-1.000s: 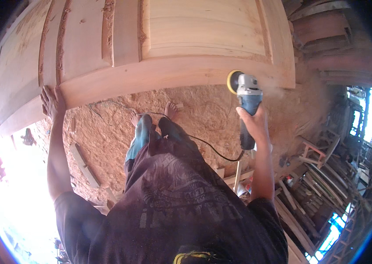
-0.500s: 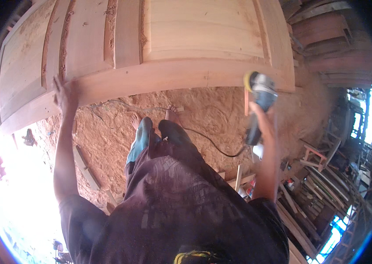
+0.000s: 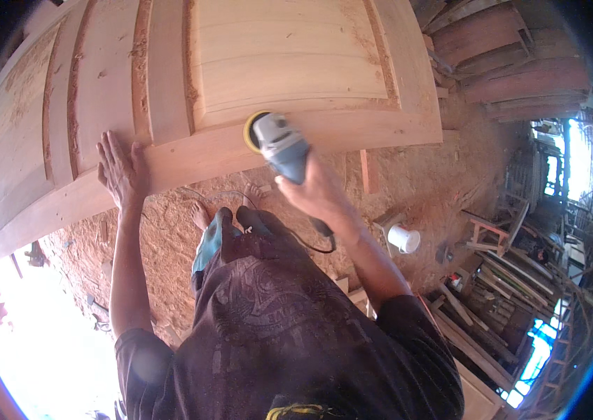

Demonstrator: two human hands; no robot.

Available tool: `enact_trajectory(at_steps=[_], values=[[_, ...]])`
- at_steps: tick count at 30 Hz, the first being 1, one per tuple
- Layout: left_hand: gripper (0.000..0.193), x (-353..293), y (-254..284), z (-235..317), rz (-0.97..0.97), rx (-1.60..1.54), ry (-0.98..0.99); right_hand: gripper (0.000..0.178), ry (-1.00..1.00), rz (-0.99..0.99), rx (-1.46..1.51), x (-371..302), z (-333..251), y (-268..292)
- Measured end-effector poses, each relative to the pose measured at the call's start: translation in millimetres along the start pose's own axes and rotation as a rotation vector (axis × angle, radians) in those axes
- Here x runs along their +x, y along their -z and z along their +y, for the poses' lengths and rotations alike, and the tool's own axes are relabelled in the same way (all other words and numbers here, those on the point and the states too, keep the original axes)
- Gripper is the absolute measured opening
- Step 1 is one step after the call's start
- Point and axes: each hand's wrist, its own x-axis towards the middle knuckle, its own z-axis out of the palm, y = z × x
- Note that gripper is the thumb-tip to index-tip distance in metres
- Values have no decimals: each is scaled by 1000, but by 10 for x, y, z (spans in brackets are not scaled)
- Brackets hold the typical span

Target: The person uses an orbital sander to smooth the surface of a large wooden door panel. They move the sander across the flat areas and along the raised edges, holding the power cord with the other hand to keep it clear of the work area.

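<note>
Where the near rail (image 3: pixel 191 157) of the panelled wooden door (image 3: pixel 289 63) passes twelve o'clock, a power sander (image 3: pixel 280 143) hangs with its yellow pad (image 3: pixel 249 131) over it, contact uncertain. The right hand (image 3: pixel 319 190) grips the sander's body; the left hand (image 3: pixel 125 171), between nine and ten o'clock, lies fingers spread on the door, grasping nothing. Smoothing that rail seems the step in hand; the next pass would call for a flat pad. A white bucket (image 3: pixel 403 239) shows near four o'clock.
</note>
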Motion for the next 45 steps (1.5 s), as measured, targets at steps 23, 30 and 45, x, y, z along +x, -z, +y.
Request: enact_trajectory(at_steps=[23,30,45], values=[[87,-1042,669,1572,-599,-759,-79,41,-398,476,1136,-181,1672,1265],[49,-1392,398,1383,-972,-1062,-322,42,-3,98,1406,765,12,703],[37,-3190,1225,-1897,-314,-363,700,31,411,-650,209,1782,-2881,-1163]])
